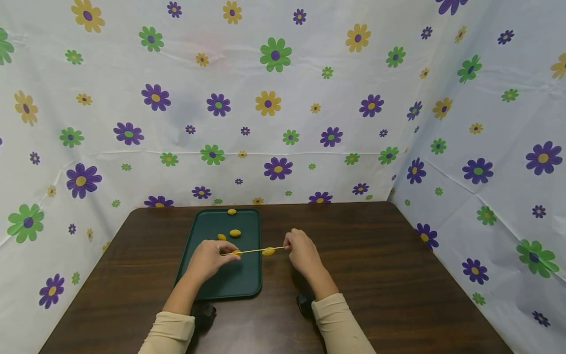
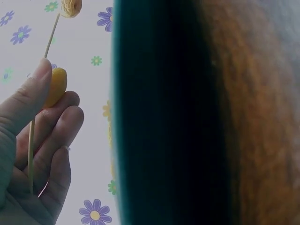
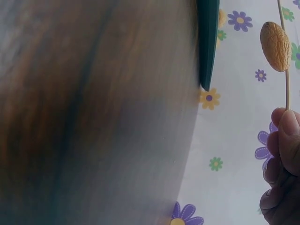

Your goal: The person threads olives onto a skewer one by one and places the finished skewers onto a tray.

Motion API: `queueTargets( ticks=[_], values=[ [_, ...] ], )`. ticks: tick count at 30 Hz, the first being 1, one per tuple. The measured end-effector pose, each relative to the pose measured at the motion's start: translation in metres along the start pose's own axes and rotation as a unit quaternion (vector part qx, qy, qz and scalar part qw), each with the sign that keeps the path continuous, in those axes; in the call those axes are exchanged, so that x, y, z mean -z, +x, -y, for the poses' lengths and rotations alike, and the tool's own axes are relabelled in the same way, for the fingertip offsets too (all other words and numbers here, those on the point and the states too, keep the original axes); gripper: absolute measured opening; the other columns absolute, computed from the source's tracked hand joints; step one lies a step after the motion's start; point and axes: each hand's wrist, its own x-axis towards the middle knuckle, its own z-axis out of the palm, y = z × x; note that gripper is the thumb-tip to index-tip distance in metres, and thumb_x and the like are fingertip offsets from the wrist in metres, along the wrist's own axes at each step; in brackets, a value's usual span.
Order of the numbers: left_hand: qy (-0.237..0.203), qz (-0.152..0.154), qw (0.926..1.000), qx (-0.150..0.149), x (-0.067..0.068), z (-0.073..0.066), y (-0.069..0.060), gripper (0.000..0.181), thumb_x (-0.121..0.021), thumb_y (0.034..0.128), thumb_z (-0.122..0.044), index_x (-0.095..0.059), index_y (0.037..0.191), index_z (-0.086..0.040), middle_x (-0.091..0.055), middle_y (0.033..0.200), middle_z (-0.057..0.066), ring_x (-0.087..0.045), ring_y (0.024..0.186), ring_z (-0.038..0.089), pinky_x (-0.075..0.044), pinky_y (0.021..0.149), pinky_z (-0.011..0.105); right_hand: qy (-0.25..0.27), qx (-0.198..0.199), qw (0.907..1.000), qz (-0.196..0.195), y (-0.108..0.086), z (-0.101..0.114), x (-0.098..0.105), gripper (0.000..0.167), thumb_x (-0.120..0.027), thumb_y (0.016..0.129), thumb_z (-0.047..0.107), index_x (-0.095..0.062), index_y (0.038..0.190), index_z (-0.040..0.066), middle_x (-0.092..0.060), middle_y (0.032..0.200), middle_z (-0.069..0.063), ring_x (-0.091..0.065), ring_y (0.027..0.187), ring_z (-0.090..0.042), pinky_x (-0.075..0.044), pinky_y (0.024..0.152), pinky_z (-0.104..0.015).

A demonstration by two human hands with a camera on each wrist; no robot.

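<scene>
A thin wooden skewer [image 1: 253, 251] stretches between my two hands, over the tray's right side. A wrinkled, oval yellow fruit [image 3: 275, 46] is threaded on it, nearer the right hand. My left hand [image 1: 206, 260] pinches a smoother yellow fruit [image 2: 57, 86] between thumb and fingers. The skewer's other end passes under that thumb and along the palm; whether it pierces this fruit I cannot tell. With thumb and curled fingers, my right hand [image 1: 302, 253] grips the skewer's right end. Beneath the left hand lies a dark green tray [image 1: 227, 285].
Inside the tray, a yellow fruit [image 1: 235, 233] lies near the middle, with another fruit [image 1: 221, 237] beside it and one more fruit [image 1: 232, 212] at the far rim. The brown wooden table [image 1: 376, 275] meets a flower-print curtain [image 1: 283, 137] at the back.
</scene>
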Motion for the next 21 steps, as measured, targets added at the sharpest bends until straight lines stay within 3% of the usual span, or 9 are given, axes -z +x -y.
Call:
queueTargets(
  ticks=[21],
  values=[
    [0.035, 0.003, 0.9993, -0.013, -0.005, -0.0057, 0.001, 0.018, -0.087, 0.079, -0.029, -0.081, 0.093, -0.02, -0.074, 0.081, -0.011, -0.063, 0.071, 0.006, -0.053, 0.067, 0.033, -0.012, 0.008, 0.9997, 0.018, -0.0011, 0.0049, -0.0016, 0.024, -0.075, 0.084, -0.011, -0.066, 0.08, 0.012, -0.049, 0.078, 0.004, -0.046, 0.073, -0.012, -0.044, 0.063, -0.027]
  ],
)
